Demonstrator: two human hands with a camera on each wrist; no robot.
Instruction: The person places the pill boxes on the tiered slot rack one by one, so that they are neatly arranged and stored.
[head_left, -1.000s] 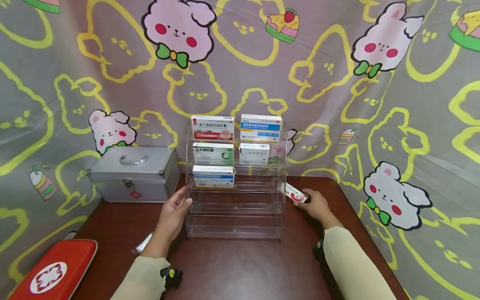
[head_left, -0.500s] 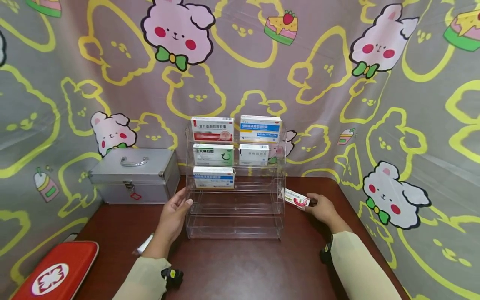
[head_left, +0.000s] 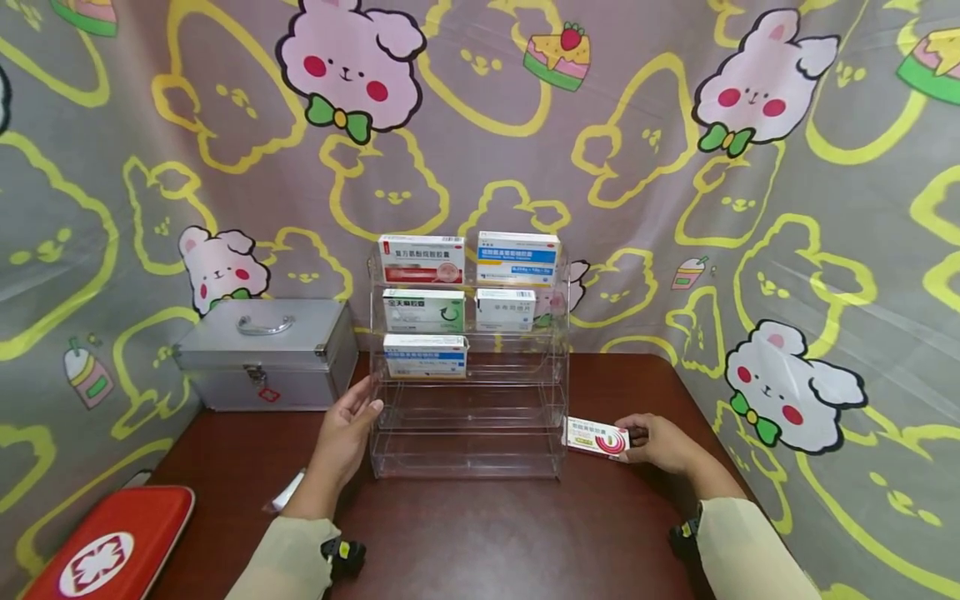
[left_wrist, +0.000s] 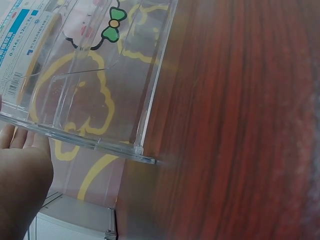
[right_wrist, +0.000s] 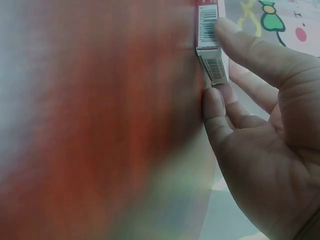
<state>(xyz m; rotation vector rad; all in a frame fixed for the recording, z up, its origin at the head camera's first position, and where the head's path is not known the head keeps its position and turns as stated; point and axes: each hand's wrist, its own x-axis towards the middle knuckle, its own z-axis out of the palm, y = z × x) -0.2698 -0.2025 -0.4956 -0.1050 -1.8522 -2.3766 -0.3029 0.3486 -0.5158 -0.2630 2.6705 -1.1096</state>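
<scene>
A clear tiered display rack [head_left: 468,462] stands on the table with several medicine boxes on its upper tiers. My left hand [head_left: 347,429] holds the rack's left side edge; in the left wrist view, its fingers [left_wrist: 22,137] lie along the outside of the side panel. My right hand [head_left: 663,446] pinches one end of a white medicine box [head_left: 592,437] with red curved stripes, right of the rack. The box's far end lies close to the rack's side; whether they touch, I cannot tell. In the right wrist view, thumb and fingers grip the box [right_wrist: 209,30] near its barcode end.
Medicine boxes on the rack include a red-and-white one [head_left: 422,260], a green-and-white one [head_left: 423,312] and a blue-and-white one [head_left: 517,258]. A silver case [head_left: 262,358] stands back left. A red first-aid pouch [head_left: 112,542] and a small white packet [head_left: 287,492] lie front left.
My right hand has moved toward me and slightly right with the medicine box, whose printed front now faces me more fully. My left hand stays at the rack.
</scene>
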